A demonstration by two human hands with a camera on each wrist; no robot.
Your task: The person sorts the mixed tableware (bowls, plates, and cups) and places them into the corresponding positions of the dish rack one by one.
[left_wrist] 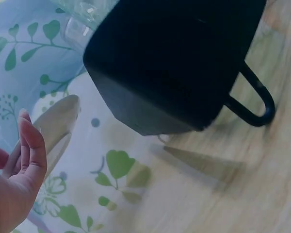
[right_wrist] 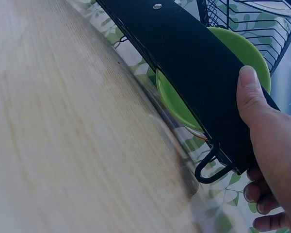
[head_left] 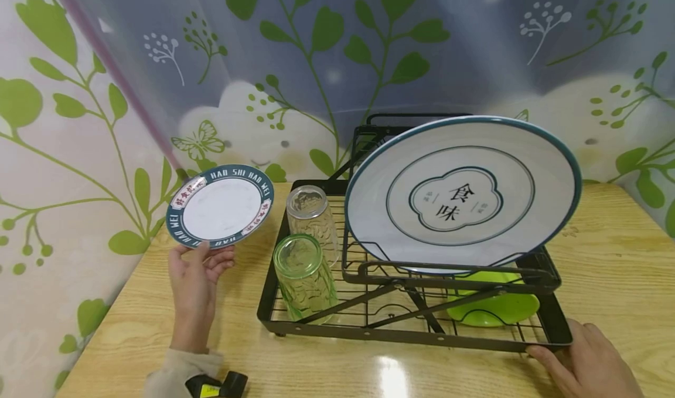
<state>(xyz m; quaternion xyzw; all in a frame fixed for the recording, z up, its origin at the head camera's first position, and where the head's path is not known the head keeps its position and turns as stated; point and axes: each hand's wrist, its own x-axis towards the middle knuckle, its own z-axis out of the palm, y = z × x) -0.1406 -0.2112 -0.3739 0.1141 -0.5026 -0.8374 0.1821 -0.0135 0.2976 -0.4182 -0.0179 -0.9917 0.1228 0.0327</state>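
Note:
In the head view my left hand (head_left: 196, 286) holds up a small plate (head_left: 221, 210) by its lower edge, left of the rack. This plate is white inside with a lettered teal rim; in the left wrist view the plate (left_wrist: 58, 124) shows edge-on. My right hand (head_left: 590, 360) grips the near right corner of a black two-tier dish rack (head_left: 416, 336). In the right wrist view its thumb lies on the rack's side wall (right_wrist: 203, 73), with the other fingers beyond the edge. A large white plate (head_left: 459, 196) with a blue-green rim leans on the upper tier.
Upside down on the lower tier's left side stand a green glass (head_left: 303, 278) and a clear glass (head_left: 311, 216). A bright green dish (head_left: 493, 307) sits at the lower right, under the upper tier. Leaf-patterned cloth (head_left: 295, 81) hangs behind the wooden table (head_left: 295, 368).

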